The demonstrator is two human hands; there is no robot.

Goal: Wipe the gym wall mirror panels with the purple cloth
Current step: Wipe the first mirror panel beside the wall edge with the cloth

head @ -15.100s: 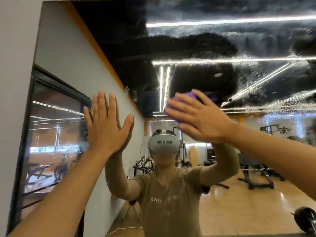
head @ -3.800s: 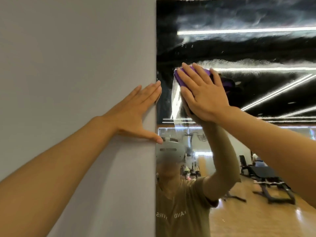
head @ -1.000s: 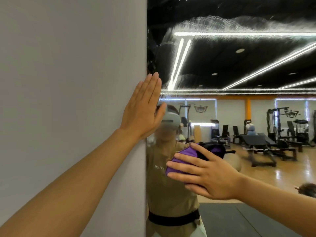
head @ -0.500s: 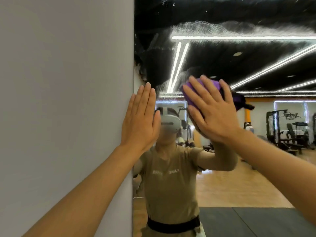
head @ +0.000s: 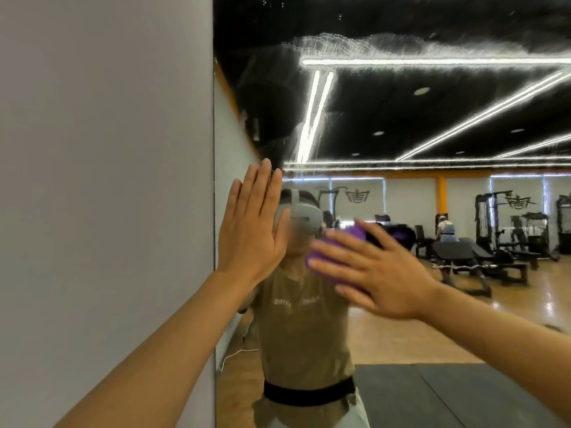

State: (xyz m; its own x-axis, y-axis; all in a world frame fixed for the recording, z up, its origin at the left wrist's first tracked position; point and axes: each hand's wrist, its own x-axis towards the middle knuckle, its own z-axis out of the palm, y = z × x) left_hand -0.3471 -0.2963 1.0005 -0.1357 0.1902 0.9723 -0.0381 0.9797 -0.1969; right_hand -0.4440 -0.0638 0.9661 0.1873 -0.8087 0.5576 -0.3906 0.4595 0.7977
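We press our right hand (head: 375, 273) flat, fingers spread and straight, over the purple cloth (head: 327, 257), pinning it against the mirror panel (head: 401, 118) just right of the panel's left edge. Our left hand (head: 251, 230) lies open with fingers together and upright on the glass, between that edge and the cloth. Smeary streaks (head: 355, 47) show high on the panel, above both hands.

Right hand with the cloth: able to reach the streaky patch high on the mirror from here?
Probably yes. The right hand presses the purple cloth flat on the mirror; the glass above is bare, and the left hand sits off to the side.
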